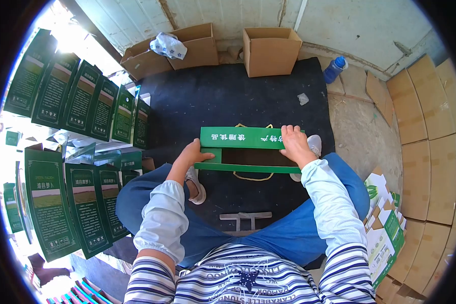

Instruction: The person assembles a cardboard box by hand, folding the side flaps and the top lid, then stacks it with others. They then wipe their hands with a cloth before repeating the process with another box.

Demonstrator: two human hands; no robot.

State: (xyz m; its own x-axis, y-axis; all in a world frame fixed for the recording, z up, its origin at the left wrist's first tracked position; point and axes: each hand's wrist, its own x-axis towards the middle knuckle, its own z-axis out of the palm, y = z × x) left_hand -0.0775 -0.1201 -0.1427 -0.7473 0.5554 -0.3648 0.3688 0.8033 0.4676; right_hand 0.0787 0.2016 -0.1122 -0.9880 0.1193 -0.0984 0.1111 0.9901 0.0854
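A green carton with white lettering lies between my knees, its long top partly open onto a dark inside. Yellow cord handles show on both long sides. At the carton's left end, my left hand grips the corner, thumb along the green end flap. Over the right end, my right hand has its fingers on the lettered panel and its thumb at the opening's edge. The undersides of both hands are hidden.
Rows of green printed cartons stand at the left. Open brown boxes and a blue bottle are at the back. Brown cartons line the right, near flattened green-white cartons. Black matting covers the floor.
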